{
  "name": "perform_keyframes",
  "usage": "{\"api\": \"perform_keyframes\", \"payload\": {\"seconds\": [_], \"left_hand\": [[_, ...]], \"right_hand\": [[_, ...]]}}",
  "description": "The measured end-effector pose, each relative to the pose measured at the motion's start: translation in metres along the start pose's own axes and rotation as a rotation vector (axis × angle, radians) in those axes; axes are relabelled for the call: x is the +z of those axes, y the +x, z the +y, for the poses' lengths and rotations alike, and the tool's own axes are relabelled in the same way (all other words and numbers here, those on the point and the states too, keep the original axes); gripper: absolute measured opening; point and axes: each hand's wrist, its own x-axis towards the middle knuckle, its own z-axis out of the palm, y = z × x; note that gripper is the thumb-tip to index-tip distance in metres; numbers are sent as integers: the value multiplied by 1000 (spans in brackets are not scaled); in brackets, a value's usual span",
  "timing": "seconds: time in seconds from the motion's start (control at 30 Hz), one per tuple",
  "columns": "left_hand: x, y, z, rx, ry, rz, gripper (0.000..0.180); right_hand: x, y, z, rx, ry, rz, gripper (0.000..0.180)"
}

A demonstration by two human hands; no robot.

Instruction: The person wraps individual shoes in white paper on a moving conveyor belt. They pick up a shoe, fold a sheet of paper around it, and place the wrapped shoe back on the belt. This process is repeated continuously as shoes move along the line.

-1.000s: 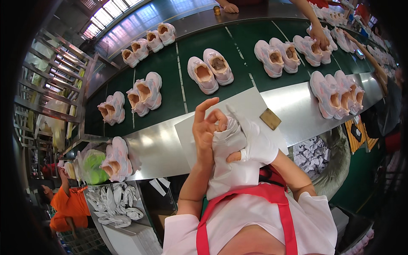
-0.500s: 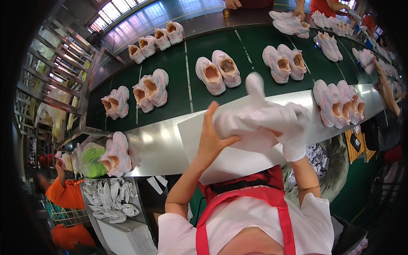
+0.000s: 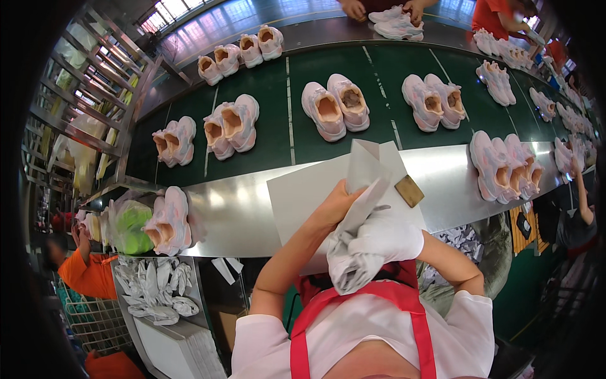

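Observation:
Over the metal ledge, my bare left hand is closed on a thin grey-white sheet of paper, its folded upper part sticking up past my fingers. The crumpled lower part of the sheet hangs down in front of my apron. My right hand, in a white glove, presses against the bunched paper from the right; its fingertips are mostly hidden. Beneath both hands lies a white board, with a small brown block at its right edge.
Pairs of pale pink-white sneakers stand on the green belt ahead. More sneakers stand on the ledge at right, and a pair at left beside a green bag. Crumpled paper fills a bin at lower left. Co-workers stand across and alongside.
The blurred white bundle between my hands has come down toward my apron and now shows as folded, crumpled paper. The brown block is now uncovered. Across the belt, a co-worker's sneakers have moved left.

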Motion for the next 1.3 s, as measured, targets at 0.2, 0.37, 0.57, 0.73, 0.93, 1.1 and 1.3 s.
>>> {"api": "perform_keyframes", "payload": {"seconds": [0.2,0.37,0.57,0.73,0.93,1.1,1.3], "left_hand": [[-21,1,-24,545,435,34,50],[-16,-20,19,360,390,110,50],[-11,-10,20,557,435,623,30],[-13,0,14,658,261,608,26],[-24,13,26,348,-251,267,26],[-51,40,28,641,-305,511,27],[-93,95,52,667,-63,354,29]], "right_hand": [[4,9,6,705,618,619,45],[0,16,29,712,522,437,60],[1,41,3,476,-309,447,79],[20,50,8,674,478,276,79],[37,46,48,717,706,86,66],[23,61,31,569,148,347,56],[14,57,85,757,-227,282,39]]}}
